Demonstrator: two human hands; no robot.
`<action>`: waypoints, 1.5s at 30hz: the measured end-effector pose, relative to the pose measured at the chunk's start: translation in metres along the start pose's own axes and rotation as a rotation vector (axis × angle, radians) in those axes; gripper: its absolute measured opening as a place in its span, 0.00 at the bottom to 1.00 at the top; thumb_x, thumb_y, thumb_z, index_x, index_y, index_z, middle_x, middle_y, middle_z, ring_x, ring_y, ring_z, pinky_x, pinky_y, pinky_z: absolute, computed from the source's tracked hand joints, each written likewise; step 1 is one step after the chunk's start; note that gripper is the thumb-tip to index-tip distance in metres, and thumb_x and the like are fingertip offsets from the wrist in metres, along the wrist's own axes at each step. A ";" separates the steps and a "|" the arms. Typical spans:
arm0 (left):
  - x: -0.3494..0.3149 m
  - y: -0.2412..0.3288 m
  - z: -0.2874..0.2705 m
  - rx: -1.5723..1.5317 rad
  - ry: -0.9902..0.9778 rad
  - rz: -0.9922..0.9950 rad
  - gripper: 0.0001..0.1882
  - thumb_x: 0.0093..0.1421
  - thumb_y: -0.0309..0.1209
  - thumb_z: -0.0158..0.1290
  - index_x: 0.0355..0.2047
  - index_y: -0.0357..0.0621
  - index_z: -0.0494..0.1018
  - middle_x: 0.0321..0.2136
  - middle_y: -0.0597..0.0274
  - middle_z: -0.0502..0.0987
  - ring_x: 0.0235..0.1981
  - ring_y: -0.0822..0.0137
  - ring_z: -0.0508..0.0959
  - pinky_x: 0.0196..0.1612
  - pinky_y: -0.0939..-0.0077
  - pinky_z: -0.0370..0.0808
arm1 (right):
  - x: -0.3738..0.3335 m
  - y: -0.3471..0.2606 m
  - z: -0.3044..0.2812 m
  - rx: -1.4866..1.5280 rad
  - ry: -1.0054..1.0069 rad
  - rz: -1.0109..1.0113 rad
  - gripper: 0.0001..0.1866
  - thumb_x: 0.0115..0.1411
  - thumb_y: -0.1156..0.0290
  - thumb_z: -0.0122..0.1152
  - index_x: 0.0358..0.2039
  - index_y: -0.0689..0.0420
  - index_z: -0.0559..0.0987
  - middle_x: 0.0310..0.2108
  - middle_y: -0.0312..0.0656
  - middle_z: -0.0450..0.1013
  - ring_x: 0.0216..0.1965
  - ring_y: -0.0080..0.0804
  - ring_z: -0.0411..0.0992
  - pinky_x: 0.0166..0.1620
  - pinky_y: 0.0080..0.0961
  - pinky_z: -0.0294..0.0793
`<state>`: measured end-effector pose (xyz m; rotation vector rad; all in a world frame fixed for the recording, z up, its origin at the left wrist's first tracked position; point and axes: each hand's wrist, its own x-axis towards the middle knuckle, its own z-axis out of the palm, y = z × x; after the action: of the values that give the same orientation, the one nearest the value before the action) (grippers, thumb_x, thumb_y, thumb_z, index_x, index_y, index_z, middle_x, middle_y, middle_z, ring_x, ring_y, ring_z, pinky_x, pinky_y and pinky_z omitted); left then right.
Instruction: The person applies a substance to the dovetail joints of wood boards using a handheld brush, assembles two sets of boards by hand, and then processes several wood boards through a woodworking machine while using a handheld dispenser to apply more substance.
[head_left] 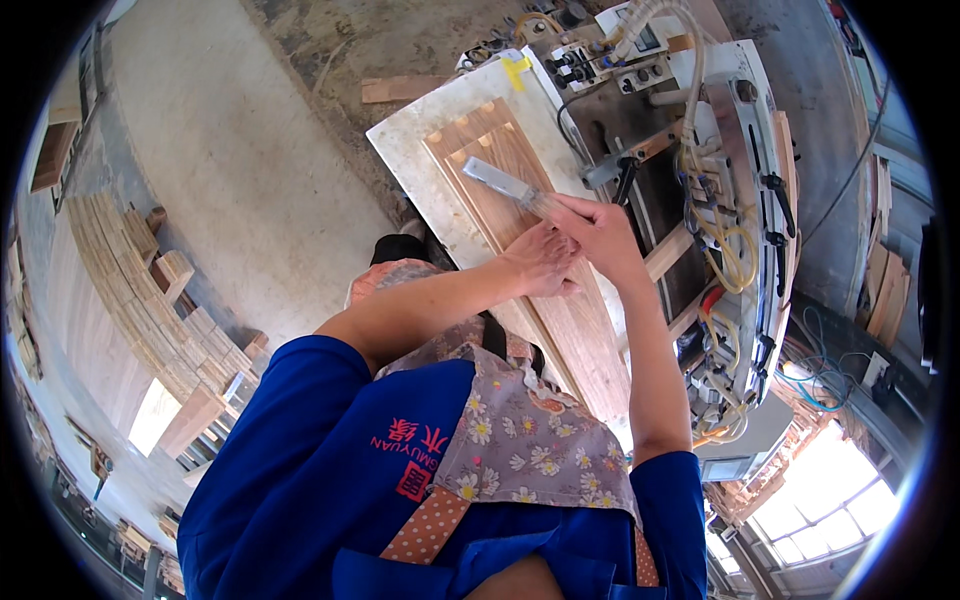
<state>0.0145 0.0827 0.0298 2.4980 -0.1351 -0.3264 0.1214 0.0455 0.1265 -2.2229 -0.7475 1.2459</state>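
My right hand (604, 238) is closed around the handle of a flat brush-like tool (497, 182) with a pale, translucent end, which points to the far left above the boards. Just left of that wrist, my left hand (543, 260) lies over the wood with its fingers stretched out, partly overlapped by the right hand. Beneath both hands a few long brown wooden boards (590, 345) lie stacked lengthwise. Lighter rounded marks show along their far ends. A white machine table (425, 125) supports them.
To the right stands a woodworking machine with a metal fence (645, 150), black clamp levers (778, 190) and yellow air hoses (738, 260). On the left, stacked wooden strips (125, 270) rest near the floor. A loose plank (400, 90) lies beyond the table.
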 end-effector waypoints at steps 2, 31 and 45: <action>0.000 0.003 -0.008 0.019 -0.065 0.004 0.41 0.57 0.60 0.40 0.60 0.39 0.58 0.62 0.57 0.60 0.65 0.62 0.52 0.66 0.61 0.43 | 0.000 0.011 0.000 0.062 -0.017 -0.007 0.18 0.57 0.65 0.61 0.47 0.59 0.79 0.21 0.31 0.71 0.21 0.13 0.65 0.26 0.15 0.66; -0.015 0.016 -0.004 0.131 0.132 0.034 0.41 0.58 0.60 0.39 0.61 0.39 0.57 0.63 0.58 0.56 0.68 0.58 0.44 0.68 0.53 0.32 | -0.007 -0.027 -0.001 -0.223 0.037 -0.111 0.16 0.57 0.67 0.59 0.46 0.58 0.79 0.23 0.37 0.77 0.25 0.15 0.71 0.30 0.18 0.71; -0.017 0.017 -0.005 0.172 0.139 0.047 0.42 0.58 0.60 0.39 0.61 0.38 0.56 0.62 0.55 0.57 0.65 0.61 0.51 0.66 0.56 0.41 | 0.000 -0.002 -0.001 0.159 -0.141 0.033 0.18 0.60 0.66 0.58 0.49 0.60 0.78 0.19 0.28 0.67 0.20 0.13 0.62 0.25 0.13 0.63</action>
<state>-0.0010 0.0745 0.0475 2.6734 -0.1715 -0.1259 0.1220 0.0467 0.1287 -2.0441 -0.6414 1.4379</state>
